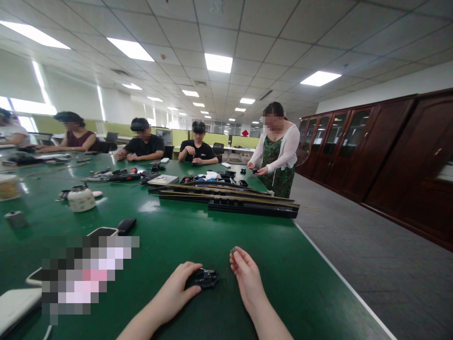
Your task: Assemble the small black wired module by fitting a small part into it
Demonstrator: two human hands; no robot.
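Observation:
A small black mechanical part (208, 278) with an uneven outline lies on the green table (170, 231). My left hand (179, 290) grips its left end, thumb on the near side and fingers on the far side. To the right, my right hand (246, 274) is raised slightly, thumb and forefinger pinched on a small grey piece (233, 250). The piece is too small to name and is apart from the black part. My other right fingers are curled in.
Long black rails (253, 208) with thin brass-coloured rods lie across the table ahead. On the left are a white jar (81, 198), a metal cylinder (16, 219) and a phone (102, 232). A person (278, 151) stands at the far right; others sit beyond.

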